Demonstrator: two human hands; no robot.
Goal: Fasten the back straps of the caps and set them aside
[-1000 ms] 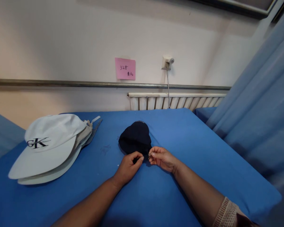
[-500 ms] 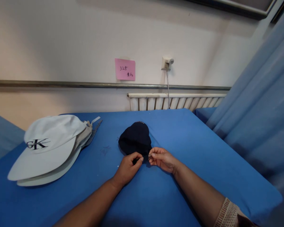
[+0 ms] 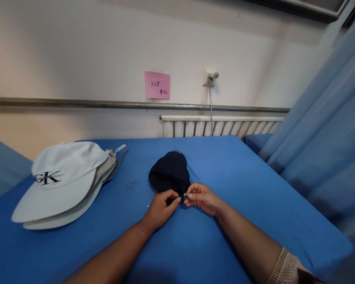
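Observation:
A dark navy or black cap (image 3: 169, 170) lies on the blue-covered table in front of me, its strap end toward me. My left hand (image 3: 162, 205) pinches the dark strap at the cap's near edge between thumb and forefinger. Close beside it on the right, my right hand (image 3: 201, 199) grips a small metal buckle (image 3: 186, 195) on the same strap. The fingertips of both hands are a short gap apart. Part of the strap is hidden under my fingers.
A stack of pale caps (image 3: 68, 185) with a black letter print stands at the left. Blue cloth (image 3: 239, 236) covers the table. Behind it are a radiator (image 3: 225, 125), a metal rail (image 3: 106, 104), a pink note (image 3: 157, 85) and a plugged socket (image 3: 210, 78). A blue curtain (image 3: 322, 130) hangs at the right.
My right hand has shifted very slightly left toward my left hand, and more of the metal buckle shows at its fingertips. The cap has stayed in place.

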